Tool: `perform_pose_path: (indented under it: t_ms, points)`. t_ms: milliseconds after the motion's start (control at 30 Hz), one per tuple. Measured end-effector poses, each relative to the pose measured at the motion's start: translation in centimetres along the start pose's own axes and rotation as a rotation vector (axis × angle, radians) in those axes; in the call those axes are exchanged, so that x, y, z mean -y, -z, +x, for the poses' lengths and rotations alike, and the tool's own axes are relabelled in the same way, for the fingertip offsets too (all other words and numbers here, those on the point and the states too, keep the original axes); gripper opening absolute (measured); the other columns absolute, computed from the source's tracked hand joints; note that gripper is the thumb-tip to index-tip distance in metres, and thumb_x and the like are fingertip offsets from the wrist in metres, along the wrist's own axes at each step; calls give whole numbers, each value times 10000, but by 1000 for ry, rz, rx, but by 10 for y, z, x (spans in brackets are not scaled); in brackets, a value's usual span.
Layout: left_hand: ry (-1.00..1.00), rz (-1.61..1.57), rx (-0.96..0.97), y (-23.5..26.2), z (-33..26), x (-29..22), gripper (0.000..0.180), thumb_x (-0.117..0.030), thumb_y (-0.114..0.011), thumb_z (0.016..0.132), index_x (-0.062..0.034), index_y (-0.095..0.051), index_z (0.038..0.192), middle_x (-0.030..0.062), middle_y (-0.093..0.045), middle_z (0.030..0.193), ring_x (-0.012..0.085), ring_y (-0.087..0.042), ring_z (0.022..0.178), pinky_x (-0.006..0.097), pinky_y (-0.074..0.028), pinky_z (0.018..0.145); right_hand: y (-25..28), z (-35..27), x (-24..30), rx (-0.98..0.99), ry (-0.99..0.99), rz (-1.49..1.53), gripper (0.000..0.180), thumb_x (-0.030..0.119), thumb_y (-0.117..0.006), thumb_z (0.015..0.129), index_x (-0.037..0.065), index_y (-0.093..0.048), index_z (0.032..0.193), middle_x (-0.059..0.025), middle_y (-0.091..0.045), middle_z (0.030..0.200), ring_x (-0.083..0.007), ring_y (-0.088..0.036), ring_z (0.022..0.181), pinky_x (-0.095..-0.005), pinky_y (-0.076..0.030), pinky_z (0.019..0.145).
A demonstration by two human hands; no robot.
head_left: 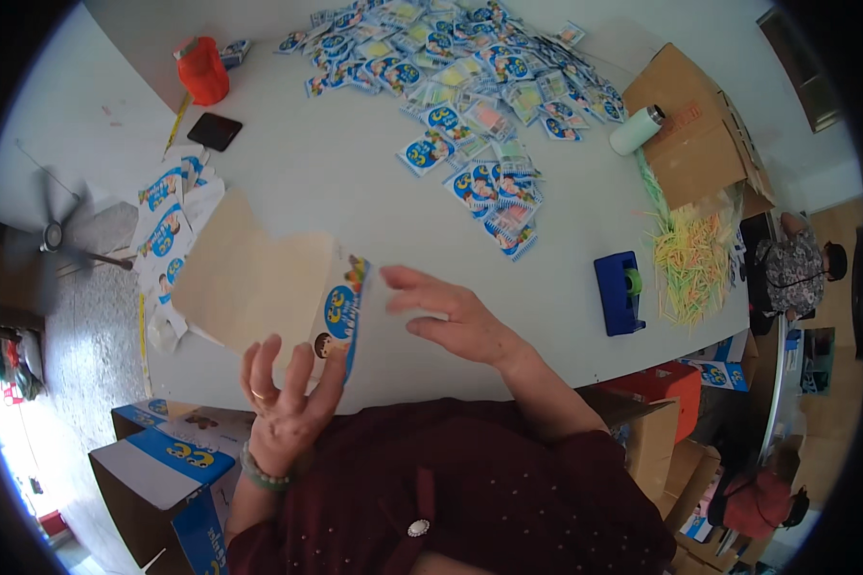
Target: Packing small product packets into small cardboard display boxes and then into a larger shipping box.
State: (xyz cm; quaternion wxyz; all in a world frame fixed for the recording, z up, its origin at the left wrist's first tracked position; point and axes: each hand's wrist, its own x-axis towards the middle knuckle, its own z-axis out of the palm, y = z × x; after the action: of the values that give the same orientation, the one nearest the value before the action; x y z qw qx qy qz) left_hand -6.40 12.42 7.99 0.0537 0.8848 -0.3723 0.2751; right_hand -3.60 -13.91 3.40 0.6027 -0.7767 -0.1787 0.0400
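Observation:
A partly folded display carton [259,264], plain cream on one face and printed blue and white along its right side, stands tilted over the table in front of me. My left hand [292,388], with a ring and a beaded bracelet, grips its near edge, the fingers bent against the board. Part of that grip is hidden behind the fingers. Just off the carton's printed side, my right hand [451,311] has its fingers apart, slightly blurred, and holds nothing.
Small printed packets [470,77] lie heaped at the far side. Flat printed cartons [168,225] are stacked at left, near a black phone [215,131] and red jug [201,72]. Rightward are a blue tape dispenser [619,292], thin coloured sticks [690,264], a bottle [637,130] and cardboard box [690,153].

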Motion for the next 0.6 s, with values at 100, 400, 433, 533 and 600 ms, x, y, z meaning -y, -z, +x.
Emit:
perform_pose_path:
  t_ms: [100,400,433,533,600]
  points:
    - [1,206,102,-40,-31,6,381,-87,-637,744,-131,-613,1122,142,-457,1264,417,-403,1223,553,-339,1012,24,17,-43,-335,-11,-717,539,74,-695,749,74,-522,1259,-202,-451,1370,-364,-395,1297,-421,-327,1070]
    - [597,316,241,-69,-54,13,296,-80,-659,775,-85,-633,1070,181,-352,1453,351,-271,1392,579,-114,1116,103,26,-130,-479,-521,-1083,620,434,-643,826,155,-453,1347,-245,-376,1371,-409,-338,1277,-499,-313,1019]
    - [630,338,255,-64,-61,9,296,-80,-659,775,-85,-633,1070,181,-352,1453,351,-271,1392,579,-114,1116,85,29,-124,-464,-437,-1078,602,431,-648,825,172,-464,1337,-245,-407,1340,-403,-374,1251,-484,-341,1001]
    - [366,210,50,-68,-57,3,174,-91,-637,800,-78,-630,973,188,-500,1309,373,-460,1255,572,-238,1079,23,13,-95,-451,-494,-1186,576,410,-638,836,179,-467,1336,-249,-422,1318,-399,-411,1218,-476,-372,971]
    - [368,13,97,-76,-48,-5,177,-103,-646,800,-68,-628,973,193,-522,1263,378,-503,1176,548,-302,1037,-8,-2,-66,-400,-460,-1034,561,384,-638,838,159,-472,1325,-231,-465,1280,-389,-443,1188,-463,-388,958]
